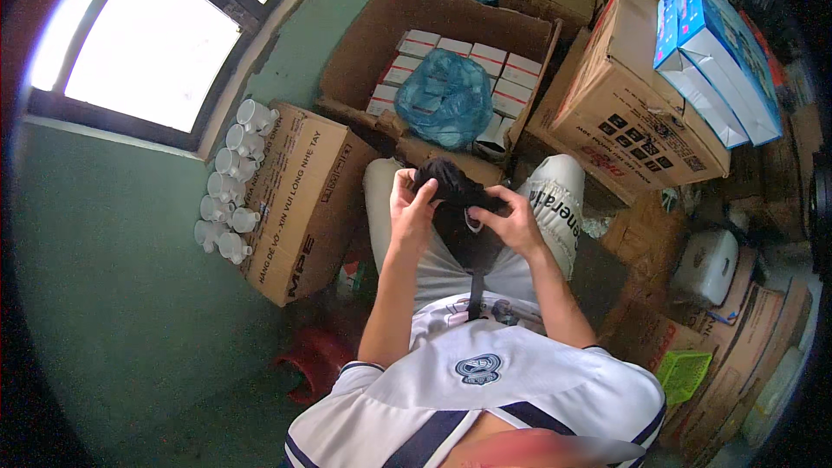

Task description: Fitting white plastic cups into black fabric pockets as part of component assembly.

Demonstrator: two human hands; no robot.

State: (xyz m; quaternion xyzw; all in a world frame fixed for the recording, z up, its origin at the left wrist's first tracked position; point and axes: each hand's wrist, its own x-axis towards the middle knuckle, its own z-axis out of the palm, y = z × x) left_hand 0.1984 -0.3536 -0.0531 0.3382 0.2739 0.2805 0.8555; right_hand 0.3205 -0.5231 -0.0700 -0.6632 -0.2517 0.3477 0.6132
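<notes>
Above my lap, a crumpled piece of black cloth (452, 182) is stretched between my two hands; its exact kind cannot be made out. My left hand (411, 212) pinches its left end between thumb and fingers. At the other end, my right hand (515, 224) grips the lower right edge, with the thumb pressed against it. A small pale-rimmed piece (473, 220) shows beside the right thumb, too small to name. Part of the cloth's underside is hidden by my hands.
Ahead, an open carton (347, 78) holds small white boxes (518, 69) and a blue plastic bag (444, 97). Several white cup-like pieces (227, 163) stand on the carton (299, 199) to my left. At right are a large carton (620, 126), blue-and-white boxes (719, 61) and a green basket (683, 377).
</notes>
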